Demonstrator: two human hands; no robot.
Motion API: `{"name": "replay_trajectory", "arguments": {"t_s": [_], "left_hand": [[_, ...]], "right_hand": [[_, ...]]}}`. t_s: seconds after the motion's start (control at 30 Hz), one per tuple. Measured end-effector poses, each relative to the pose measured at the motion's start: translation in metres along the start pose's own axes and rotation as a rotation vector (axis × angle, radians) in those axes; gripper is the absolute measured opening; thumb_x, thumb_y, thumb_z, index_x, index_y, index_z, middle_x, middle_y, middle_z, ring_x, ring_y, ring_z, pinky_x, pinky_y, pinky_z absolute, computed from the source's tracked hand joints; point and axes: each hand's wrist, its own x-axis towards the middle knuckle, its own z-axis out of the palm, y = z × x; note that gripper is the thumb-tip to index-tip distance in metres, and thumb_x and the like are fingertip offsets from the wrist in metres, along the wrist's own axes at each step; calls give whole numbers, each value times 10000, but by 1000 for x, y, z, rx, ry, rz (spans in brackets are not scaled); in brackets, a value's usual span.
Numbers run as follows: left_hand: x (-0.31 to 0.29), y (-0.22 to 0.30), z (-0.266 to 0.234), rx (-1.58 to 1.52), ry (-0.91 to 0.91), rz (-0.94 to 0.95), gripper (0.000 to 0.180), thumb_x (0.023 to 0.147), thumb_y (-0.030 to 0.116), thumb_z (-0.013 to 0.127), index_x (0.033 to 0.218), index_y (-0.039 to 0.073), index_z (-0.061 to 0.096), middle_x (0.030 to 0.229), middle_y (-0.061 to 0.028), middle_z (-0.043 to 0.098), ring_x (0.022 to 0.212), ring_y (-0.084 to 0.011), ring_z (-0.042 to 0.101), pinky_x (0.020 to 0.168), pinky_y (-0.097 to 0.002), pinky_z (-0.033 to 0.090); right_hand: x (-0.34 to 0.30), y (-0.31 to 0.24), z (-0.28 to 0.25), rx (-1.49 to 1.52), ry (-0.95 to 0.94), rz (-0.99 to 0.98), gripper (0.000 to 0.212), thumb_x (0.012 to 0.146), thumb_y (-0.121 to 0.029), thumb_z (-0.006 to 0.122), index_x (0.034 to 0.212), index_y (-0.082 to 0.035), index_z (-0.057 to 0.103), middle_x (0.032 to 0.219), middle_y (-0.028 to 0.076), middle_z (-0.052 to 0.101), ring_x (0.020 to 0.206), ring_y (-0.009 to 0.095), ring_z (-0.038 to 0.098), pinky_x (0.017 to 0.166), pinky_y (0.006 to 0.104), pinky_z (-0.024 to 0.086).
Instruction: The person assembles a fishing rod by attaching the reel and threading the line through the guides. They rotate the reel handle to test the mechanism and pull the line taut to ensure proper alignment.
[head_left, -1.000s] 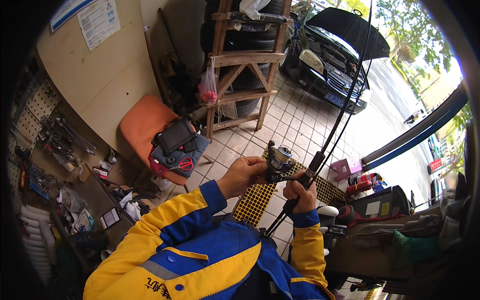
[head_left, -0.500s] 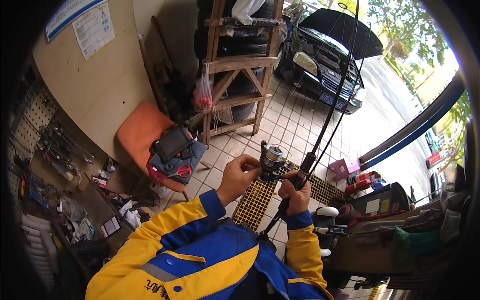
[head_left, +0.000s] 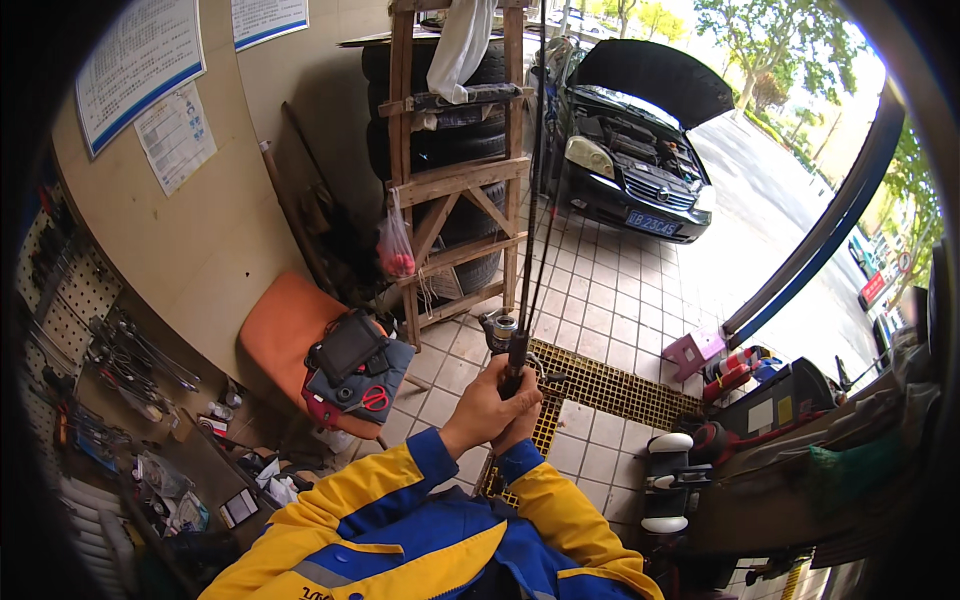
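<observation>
Item: one fishing rod [head_left: 519, 349], dark and slender. Location: straight ahead of your chest, its handle in your hands. Long axis: running away from you, nearly upright in view, the upper length leaning slightly right. A second thin shaft [head_left: 545, 250] lies close along its right side.

Item: one reel [head_left: 497, 328], pale spool, dark body. Location: just beyond your fingers, mainly to the left of the handle (a small dark part also shows on the right, perhaps its crank).

Item: your left hand [head_left: 480, 408]. State: fingers closed round the dark handle, below the reel. Of your two hands, this appears the nearer to the spool.

Item: your right hand [head_left: 518, 432]. State: pressed against the left hand, low and to its right, partly covered by it; whether its fingers grip the handle, you cannot tell from here.

Surroundings: yellow floor grating [head_left: 620, 387], beneath and beyond your hands. Orange chair [head_left: 272, 325], left, bearing a dark tablet [head_left: 346, 345] and red scissors [head_left: 375, 399]. Wooden stand [head_left: 470, 180], ahead, beside stacked tyres. Black car [head_left: 640, 190], farther off, bonnet raised. Pink stool [head_left: 694, 350], to the right.
</observation>
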Motion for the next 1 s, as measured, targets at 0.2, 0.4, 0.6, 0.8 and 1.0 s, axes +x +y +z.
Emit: {"name": "replay_trajectory", "arguments": {"t_s": [0.2,0.4,0.6,0.8,1.0], "left_hand": [[-4,-23,-13,-32,53,-30,316,1109,308,585,1341,101,639,1150,-158,760,1059,-289,738,907,-372,558],[-24,-40,-31,-158,42,-29,312,1120,324,579,1243,44,640,1032,-82,718,1000,-153,683,853,-294,537],[-42,-44,-34,-384,0,-146,290,1115,324,563,1179,42,577,792,-61,660,715,-158,703,712,-318,588],[-46,-34,-32,-393,-5,-191,255,1107,264,569,1201,28,543,793,-64,638,701,-177,703,679,-320,586],[-48,-17,-26,-372,70,-184,604,1067,121,604,1599,79,322,856,-70,632,670,-193,702,633,-324,587]], "right_hand": [[-36,14,20,-384,-90,-151,369,914,-81,703,1258,-30,579,1120,137,609,1055,276,627,937,406,531],[-71,-67,6,-895,-246,-526,561,771,-48,794,1308,-42,632,1206,193,649,1075,387,639,941,426,537],[-59,-96,-40,-1236,-255,-554,557,742,-113,843,1268,-74,662,1368,184,590,1229,406,587,1039,483,504],[-29,-89,-66,-1091,-562,-545,523,802,-68,805,1298,-55,639,1421,197,573,1319,411,559,1080,472,520],[-13,-92,-53,-806,-583,-328,726,871,-84,739,1536,-35,452,1485,244,533,1374,427,536,1093,452,521]]}}
